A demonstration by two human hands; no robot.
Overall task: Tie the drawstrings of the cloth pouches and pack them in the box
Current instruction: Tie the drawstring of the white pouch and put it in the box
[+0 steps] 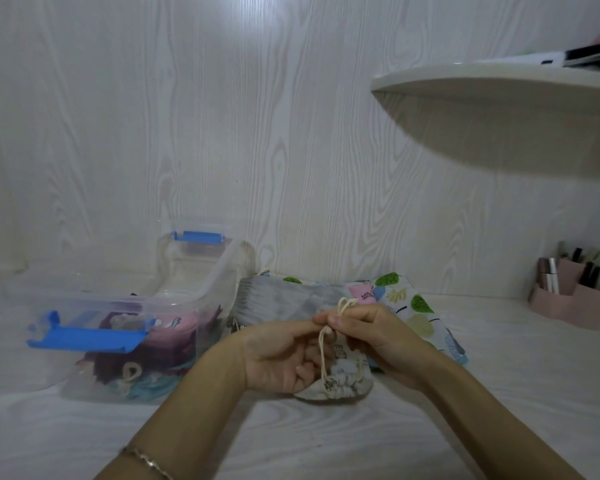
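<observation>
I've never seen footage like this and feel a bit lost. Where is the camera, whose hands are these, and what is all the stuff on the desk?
No machine here: a camera worn on a person's head looks down at their own two hands. The left hand and right hand both pinch the cream drawstring of a small printed pouch resting on the white table. Left of it stands a clear box holding packed pouches; a pile of loose pouches lies behind.

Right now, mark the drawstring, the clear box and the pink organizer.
drawstring [322,355], head view, cord hanging below the fingers.
clear box [201,285], head view, right rim.
pink organizer [567,308], head view, front wall.
</observation>
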